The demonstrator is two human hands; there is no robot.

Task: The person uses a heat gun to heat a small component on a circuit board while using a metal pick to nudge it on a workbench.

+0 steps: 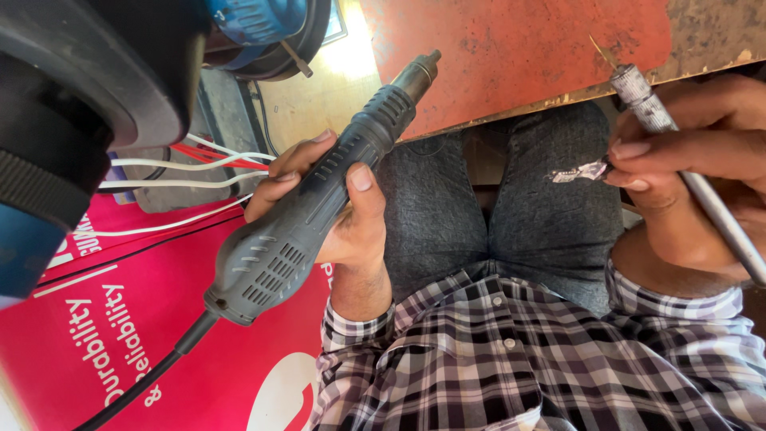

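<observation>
Worn orange-red bench top (519, 48), paint chipped along the near edge, is seen at the far side; grey jeans (447, 207) and a checked shirt (519, 359) fill the near middle. Head view only. Left hand (355, 235) is closed fully round a grey pistol-style heat tool (275, 251), thumb laid across the vented body and fingers wrapped behind it. The metal nozzle (420, 70) is pointed away, over the bench edge and not touching it. A black cord (136, 383) is run off near-left. Right hand (686, 152) is curled round a slim metal rod tool (706, 199) with a knurled upper end, held slanted. A small bright metal piece (581, 170) is pinched at the fingertips of the same hand, just beside the rod. Step judged: both tools are lifted over the lap and nothing is applied yet; nozzle and piece are kept well apart. For the next move, a steady pinch on the piece, a nozzle line kept clear of the fingers and slack in the cord would be needed. On the left, a red printed banner (159, 319) is spread, white and red wires (183, 183) are run across it, and a dark round machine housing (80, 88) is cut off by the frame; its kind cannot be told.
</observation>
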